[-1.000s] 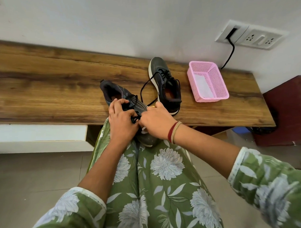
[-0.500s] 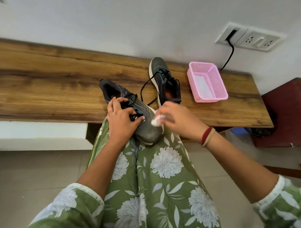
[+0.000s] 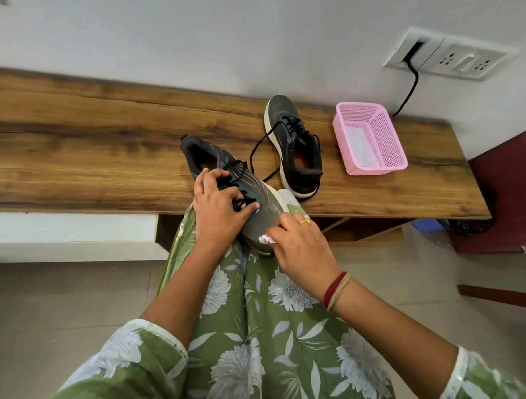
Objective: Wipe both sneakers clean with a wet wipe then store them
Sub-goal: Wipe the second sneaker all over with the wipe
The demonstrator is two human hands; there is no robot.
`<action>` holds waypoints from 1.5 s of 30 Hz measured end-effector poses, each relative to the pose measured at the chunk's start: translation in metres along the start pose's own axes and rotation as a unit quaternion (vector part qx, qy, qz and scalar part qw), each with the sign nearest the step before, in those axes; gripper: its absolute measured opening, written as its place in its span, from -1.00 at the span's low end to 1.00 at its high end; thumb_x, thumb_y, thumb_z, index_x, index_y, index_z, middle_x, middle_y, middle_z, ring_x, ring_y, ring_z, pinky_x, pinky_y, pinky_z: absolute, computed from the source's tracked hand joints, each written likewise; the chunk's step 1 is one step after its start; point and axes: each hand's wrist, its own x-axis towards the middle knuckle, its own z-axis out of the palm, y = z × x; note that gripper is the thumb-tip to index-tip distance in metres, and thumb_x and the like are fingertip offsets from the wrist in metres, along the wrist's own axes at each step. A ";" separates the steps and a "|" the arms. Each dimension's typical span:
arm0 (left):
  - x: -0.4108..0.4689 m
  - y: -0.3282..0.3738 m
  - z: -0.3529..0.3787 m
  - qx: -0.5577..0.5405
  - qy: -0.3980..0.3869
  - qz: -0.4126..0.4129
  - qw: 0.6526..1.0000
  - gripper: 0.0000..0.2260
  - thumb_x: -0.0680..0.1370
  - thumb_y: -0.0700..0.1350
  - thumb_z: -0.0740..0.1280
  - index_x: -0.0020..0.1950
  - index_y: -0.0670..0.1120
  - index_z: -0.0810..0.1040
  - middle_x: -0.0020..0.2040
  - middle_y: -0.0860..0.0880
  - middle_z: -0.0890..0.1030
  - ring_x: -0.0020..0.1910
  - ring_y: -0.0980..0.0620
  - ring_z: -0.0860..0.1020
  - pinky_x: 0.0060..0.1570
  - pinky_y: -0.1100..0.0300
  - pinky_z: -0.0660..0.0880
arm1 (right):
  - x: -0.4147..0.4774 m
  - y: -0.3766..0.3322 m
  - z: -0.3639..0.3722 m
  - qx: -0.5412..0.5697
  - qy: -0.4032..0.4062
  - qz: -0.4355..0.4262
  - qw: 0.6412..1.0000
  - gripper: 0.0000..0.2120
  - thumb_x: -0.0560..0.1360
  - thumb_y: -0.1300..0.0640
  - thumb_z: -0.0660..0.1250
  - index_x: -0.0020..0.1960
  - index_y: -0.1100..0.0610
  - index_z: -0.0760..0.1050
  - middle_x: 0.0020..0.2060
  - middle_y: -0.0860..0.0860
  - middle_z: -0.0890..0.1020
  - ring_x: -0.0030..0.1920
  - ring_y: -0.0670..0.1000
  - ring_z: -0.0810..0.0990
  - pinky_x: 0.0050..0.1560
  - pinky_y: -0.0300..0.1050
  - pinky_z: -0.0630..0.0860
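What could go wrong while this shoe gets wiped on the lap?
1. The held sneaker is balanced on the knee, gripped only at the laces by the left hand; the right hand pushing the wet wipe at the toe might tip it off.
2. The loose lace of the second sneaker trails close by and could snag.

Soft, even light, bright and flat on the white wall (image 3: 220, 36). Shadows are faint: a thin one hugs the far sneaker (image 3: 282, 118), a darker one pools under the wooden bench (image 3: 75, 152) at 3 o'clock. Wide-angle bending bows the bench's edges and tilts the socket plate (image 3: 459, 58) at 2 o'clock. The sneaker on the lap (image 3: 268, 217) is crisp; the right hand (image 3: 302, 248) and wet wipe (image 3: 265, 238) smear slightly.
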 end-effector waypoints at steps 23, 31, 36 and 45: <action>0.001 0.001 0.001 0.007 0.001 0.003 1.000 -0.73 0.35 0.13 0.49 -0.29 0.05 0.46 0.32 -0.02 0.35 0.46 -0.10 0.08 0.28 -0.08 0.26 | 0.009 -0.007 0.007 -0.121 -0.034 0.023 0.992 -0.65 0.27 -0.02 0.52 -0.06 0.11 0.53 -0.11 0.05 0.54 -0.08 0.08 0.51 -0.17 -0.06 0.48; -0.001 0.000 0.001 0.019 0.004 0.000 1.000 -0.73 0.34 0.16 0.49 -0.28 0.00 0.54 0.32 -0.03 0.36 0.41 -0.13 0.09 0.26 -0.06 0.26 | -0.010 -0.016 0.017 -0.117 0.046 -0.029 0.992 -0.83 0.33 0.32 0.20 -0.16 0.15 0.52 -0.23 0.09 0.52 -0.19 0.10 0.49 -0.24 -0.04 0.47; -0.001 -0.002 0.001 0.017 0.009 -0.002 1.000 -0.73 0.34 0.16 0.48 -0.27 -0.01 0.56 0.32 -0.04 0.36 0.41 -0.16 0.10 0.31 -0.05 0.21 | -0.011 -0.003 0.021 -0.056 0.058 -0.079 0.994 -0.87 0.36 0.38 0.32 -0.21 0.17 0.53 -0.26 0.07 0.53 -0.19 0.09 0.48 -0.24 -0.05 0.49; 0.001 0.000 0.001 0.002 0.003 -0.007 1.000 -0.76 0.35 0.15 0.49 -0.24 0.00 0.57 0.33 -0.01 0.35 0.44 -0.09 0.07 0.29 -0.09 0.24 | 0.008 0.024 -0.011 0.278 0.078 0.105 0.952 -0.88 0.46 0.06 0.35 -0.04 0.05 0.62 -0.09 -0.11 0.60 -0.01 -0.12 0.48 0.06 -0.24 0.39</action>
